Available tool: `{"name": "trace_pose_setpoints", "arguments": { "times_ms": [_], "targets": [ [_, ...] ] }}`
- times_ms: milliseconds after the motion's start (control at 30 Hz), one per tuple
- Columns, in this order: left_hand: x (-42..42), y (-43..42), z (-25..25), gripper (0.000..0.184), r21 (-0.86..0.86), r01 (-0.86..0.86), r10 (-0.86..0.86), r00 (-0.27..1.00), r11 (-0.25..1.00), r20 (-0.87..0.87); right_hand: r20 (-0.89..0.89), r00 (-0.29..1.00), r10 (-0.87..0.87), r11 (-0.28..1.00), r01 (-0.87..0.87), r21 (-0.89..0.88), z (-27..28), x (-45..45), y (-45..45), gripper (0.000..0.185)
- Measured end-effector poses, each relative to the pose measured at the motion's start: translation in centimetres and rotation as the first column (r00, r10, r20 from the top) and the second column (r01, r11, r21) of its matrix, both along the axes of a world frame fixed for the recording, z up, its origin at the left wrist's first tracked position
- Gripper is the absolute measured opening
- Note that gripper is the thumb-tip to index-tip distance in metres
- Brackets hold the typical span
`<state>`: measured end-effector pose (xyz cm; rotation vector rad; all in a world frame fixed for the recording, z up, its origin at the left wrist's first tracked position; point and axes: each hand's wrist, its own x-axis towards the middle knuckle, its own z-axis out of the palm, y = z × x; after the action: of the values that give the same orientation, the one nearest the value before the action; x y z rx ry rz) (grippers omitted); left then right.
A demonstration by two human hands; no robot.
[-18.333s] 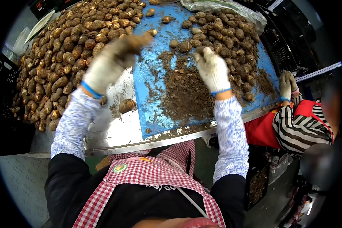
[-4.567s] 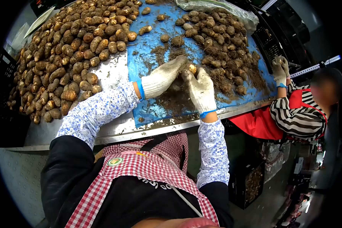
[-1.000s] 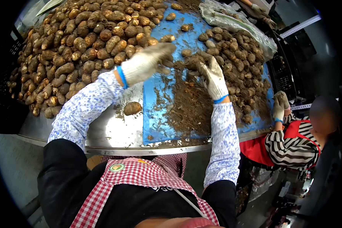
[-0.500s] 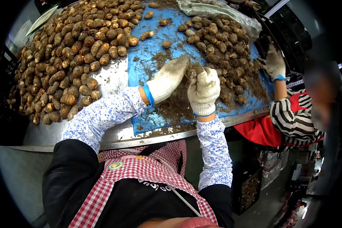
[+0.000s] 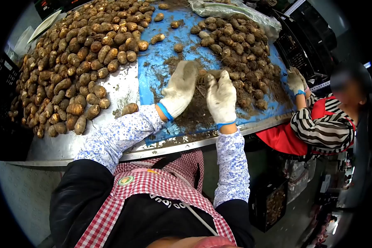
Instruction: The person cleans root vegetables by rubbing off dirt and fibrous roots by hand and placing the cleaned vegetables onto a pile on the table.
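My left hand (image 5: 181, 84), in a soiled white glove, reaches over the blue sheet; motion smears its fingertips and I cannot make out its grip. Beside it, my right hand (image 5: 221, 98), gloved too, has its fingers curled around a dirty taro (image 5: 214, 73), mostly hidden by the glove. Loose soil and root fibres (image 5: 194, 108) lie beneath both hands. Just beyond my right hand is a heap of hairy, unclean taros (image 5: 246, 53). A single taro (image 5: 130, 108) rests on bare metal next to my left sleeve.
A large pile of cleaner taros (image 5: 76, 62) covers the left of the metal table (image 5: 126, 84). The blue sheet (image 5: 153, 89) lies mid-table, with clear plastic (image 5: 239, 14) at its far edge. At right, a co-worker's gloved hands (image 5: 296, 82) are near black crates (image 5: 291, 47).
My left hand has drawn slightly left and away from my right hand, whose fingers now point more upward. A taro shows beside my left sleeve. The co-worker's hands came closer to their body.
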<state>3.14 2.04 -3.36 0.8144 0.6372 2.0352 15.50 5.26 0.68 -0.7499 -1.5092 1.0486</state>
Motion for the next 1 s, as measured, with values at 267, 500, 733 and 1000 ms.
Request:
{"name": "trace_pose_setpoints", "arguments": {
  "times_ms": [267,500,733,1000],
  "targets": [
    [-1.2,0.3,0.7,0.037,-0.466,0.135,-0.077,0.987,0.875,0.142,0.599,0.717,-0.355,0.733,-0.184,0.654,1.2,-0.3,-4.0,0.011],
    [-2.2,-1.5,3.9,0.038,-0.449,0.546,-0.461,0.838,0.707,0.292,0.463,0.856,-0.231,0.910,0.022,0.413,2.3,2.7,-2.7,0.015],
    [-0.8,-2.9,7.3,0.047,-0.697,0.254,-0.430,0.899,0.671,-0.087,0.592,0.694,-0.410,0.835,0.024,0.550,4.9,1.6,-3.1,0.017],
    [-0.9,-3.4,5.1,0.051,-0.516,0.114,-0.301,0.906,0.849,-0.296,0.354,0.922,0.155,0.975,-0.085,-0.205,0.4,2.8,-1.2,0.045]
  ]
}}
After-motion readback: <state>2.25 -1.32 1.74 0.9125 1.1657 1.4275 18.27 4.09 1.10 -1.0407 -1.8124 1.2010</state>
